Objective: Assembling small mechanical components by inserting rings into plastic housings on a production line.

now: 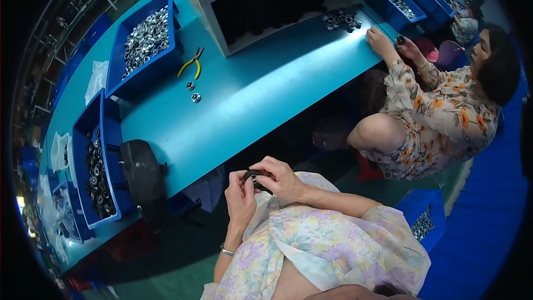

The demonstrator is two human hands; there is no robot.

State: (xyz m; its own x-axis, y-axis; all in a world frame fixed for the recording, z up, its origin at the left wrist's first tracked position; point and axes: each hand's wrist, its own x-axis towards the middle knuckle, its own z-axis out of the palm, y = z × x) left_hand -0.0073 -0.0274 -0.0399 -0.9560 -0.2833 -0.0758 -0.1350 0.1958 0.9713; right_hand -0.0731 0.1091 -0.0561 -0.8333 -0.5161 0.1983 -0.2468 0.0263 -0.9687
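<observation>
My left hand (240, 191) and my right hand (279, 176) meet over my lap, below the edge of the blue workbench (261, 86). Both grip one small black round part (254, 176), mostly hidden by my fingers. A bracelet sits on my left wrist. My floral-sleeved forearms rise from the lower edge of the view.
Blue bins hold silver ring parts (145, 36) and black round parts (99, 173). Yellow-handled pliers (191, 64) and two loose rings (192, 91) lie on the bench. A black bag (141, 173) sits at the bench edge. A seated person at right handles small parts (341, 20).
</observation>
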